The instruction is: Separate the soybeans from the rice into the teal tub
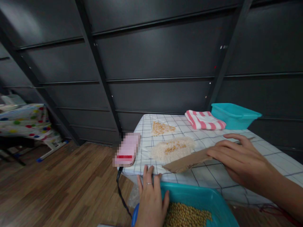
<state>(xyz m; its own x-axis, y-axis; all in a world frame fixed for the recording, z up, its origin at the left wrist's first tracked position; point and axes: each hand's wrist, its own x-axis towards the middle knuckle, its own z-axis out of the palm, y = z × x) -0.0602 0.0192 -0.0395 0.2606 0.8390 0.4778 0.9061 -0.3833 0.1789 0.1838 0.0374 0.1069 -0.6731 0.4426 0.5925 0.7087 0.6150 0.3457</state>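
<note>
Around the work area, we see a dark panelled wall [156, 53] behind a table [272, 153] spread with a white checked cloth. At its far right stand a folded pink-and-white striped towel [205, 120] and, beside it, a turquoise basin [241, 118]. A pixelated pink object [129, 145] lies at the left edge, with a black strap [119, 187] hanging below. A small pile of yellow beans and rice [162, 128] occupies the far left part of the cloth.

Nearer us, a broad, flat rice heap [158, 153] bears a band of yellow beans [175, 147] along its middle. In front of the table edge, a second basin [189, 189] contains greenish-yellow beans [187, 216], partly hidden by our left hand [151, 192].

Our right hand [236, 154] pinches a torn-edged cardboard strip [189, 161] between thumb and fingers; the strip slants across the heap's near side, though we cannot tell whether they touch. Our left hand is unclenched, fingers spread, palm down over the second basin's left corner.
</note>
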